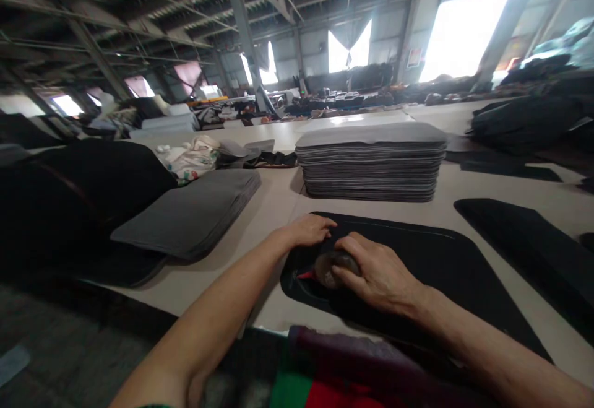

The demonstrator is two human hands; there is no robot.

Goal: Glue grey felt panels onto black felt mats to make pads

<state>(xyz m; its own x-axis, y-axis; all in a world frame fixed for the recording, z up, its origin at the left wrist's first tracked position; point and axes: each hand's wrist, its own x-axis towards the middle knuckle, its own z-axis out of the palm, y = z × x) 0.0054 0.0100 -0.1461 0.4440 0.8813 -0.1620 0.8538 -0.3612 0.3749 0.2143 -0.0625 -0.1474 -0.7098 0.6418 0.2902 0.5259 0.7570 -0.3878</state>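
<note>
A black flat panel (427, 265) with rounded corners lies on the pale table in front of me. My right hand (383, 275) is wrapped round a squeeze bottle (327, 269), tilted so that its red nozzle points down at the panel's near left corner. Whether the tip touches the surface, I cannot tell. A thin pale line runs along the panel's far edge. At the far left corner of the panel rests my left hand (310, 230), fingers stretched out flat over the edge, holding nothing.
Behind the panel stands a tall stack of grey sheets (371, 169). To the left lies a lower grey stack (190, 210) beside large black pieces (102, 179). Another black panel (524, 247) is on the right. Crumpled cloth (192, 155) sits at the back left.
</note>
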